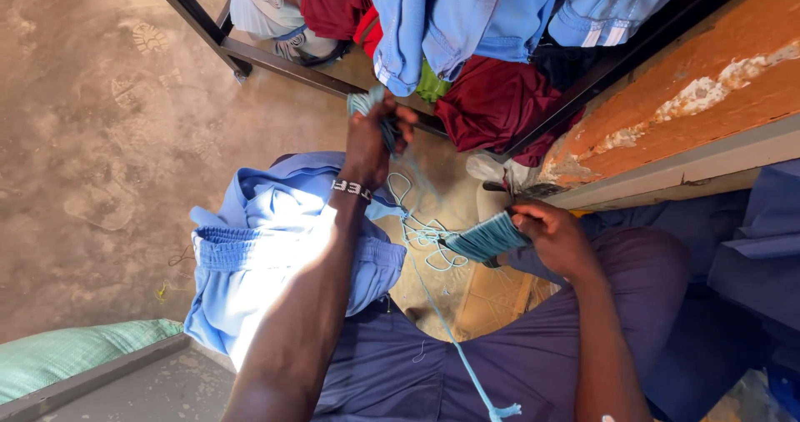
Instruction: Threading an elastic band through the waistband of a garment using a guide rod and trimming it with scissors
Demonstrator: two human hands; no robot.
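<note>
Head view shows a bundle of pale blue thread (486, 239), wound into a flat fanned hank, pinched in the right hand (554, 239), whose grip is clenched on its end just above the lap so the strands stay together. From it loose loops of the same thread (425, 234) trail up to the left hand (372, 139), raised well above the lap; its grip is closed on a small twisted bunch of thread (367, 101), apparently to hold the strand taut and apart from the hank. One strand hangs down between the knees and ends in a frayed tuft (504, 410). A light blue pleated garment (250, 264) lies across the left thigh, under the left forearm, resting on dark navy trousers (500, 364). Beyond the hands, a black metal rack (250, 55) holds piled blue, maroon and white clothes (467, 22), beside a worn orange wall ledge (692, 105). Concrete floor (92, 139) lies to the left
</note>
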